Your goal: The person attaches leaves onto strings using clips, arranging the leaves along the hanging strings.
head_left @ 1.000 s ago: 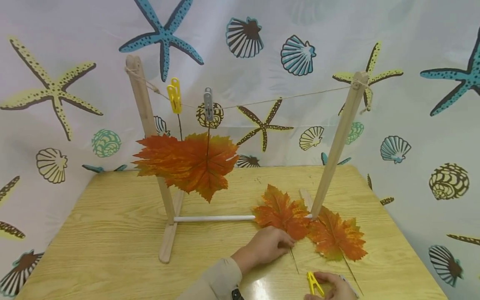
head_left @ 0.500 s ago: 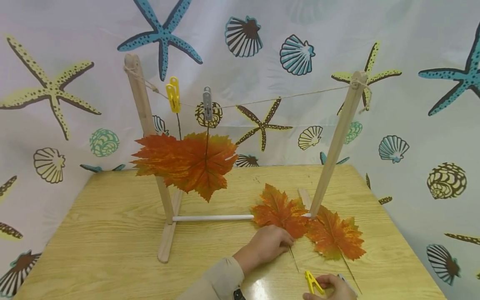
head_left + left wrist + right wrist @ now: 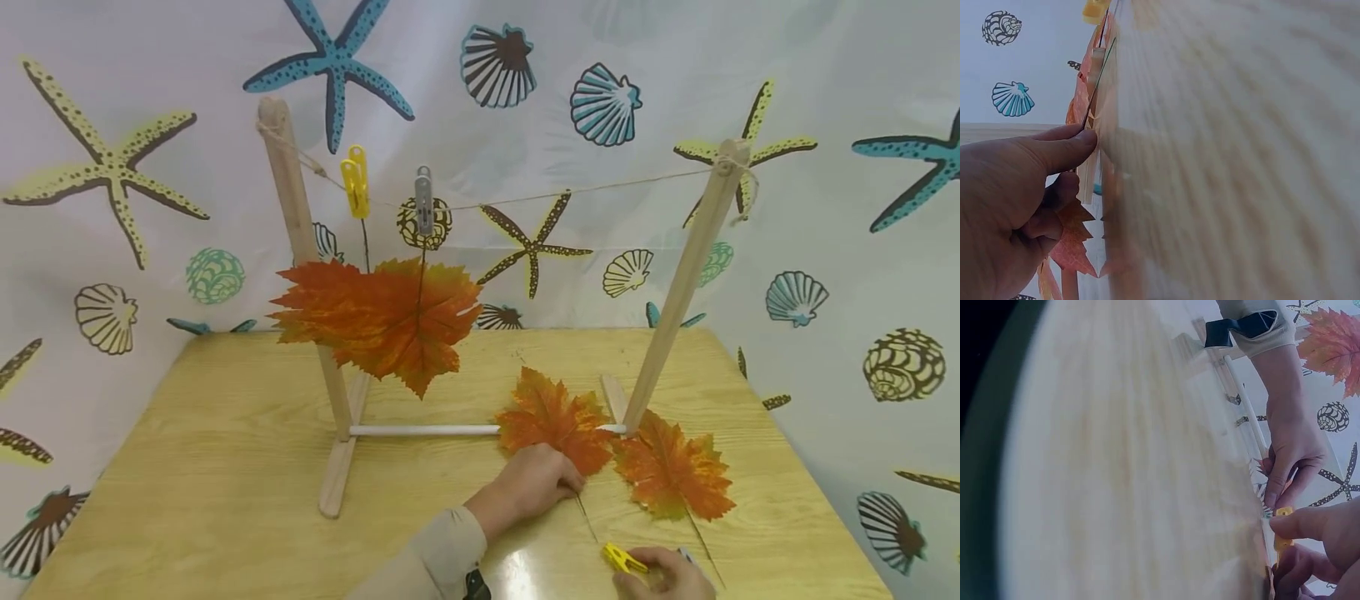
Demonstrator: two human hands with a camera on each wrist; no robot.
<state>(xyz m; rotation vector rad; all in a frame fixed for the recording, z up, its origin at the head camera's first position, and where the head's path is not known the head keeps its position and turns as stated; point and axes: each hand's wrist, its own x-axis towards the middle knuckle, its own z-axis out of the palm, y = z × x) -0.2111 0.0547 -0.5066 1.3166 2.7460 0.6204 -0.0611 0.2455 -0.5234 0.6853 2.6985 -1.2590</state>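
My left hand [image 3: 528, 483] pinches the thin stem of an orange artificial maple leaf [image 3: 555, 421] between thumb and forefinger. In the left wrist view the stem [image 3: 1099, 81] runs up past the fingertips. My right hand [image 3: 666, 575] grips a yellow clothespin [image 3: 624, 559] close to that stem's lower end. The right wrist view shows thumb and finger on this clothespin [image 3: 1284, 531], just below the left hand [image 3: 1294, 447]. A second maple leaf [image 3: 675, 471] lies on the table to the right. Part of a grey clothespin [image 3: 687, 554] shows behind the right hand.
A wooden stand with a left post [image 3: 292, 192], a right post [image 3: 686, 283] and a white crossbar [image 3: 427, 430] carries a string [image 3: 600, 188]. From it hang two overlapping leaves [image 3: 382, 321] on a yellow clothespin [image 3: 356, 183] and a grey one. A patterned curtain surrounds the table [image 3: 210, 467].
The yellow clothespin in my right hand has tilted flatter and swung left toward the stem end. My left hand keeps its pinch on the stem. The head view has shifted slightly.
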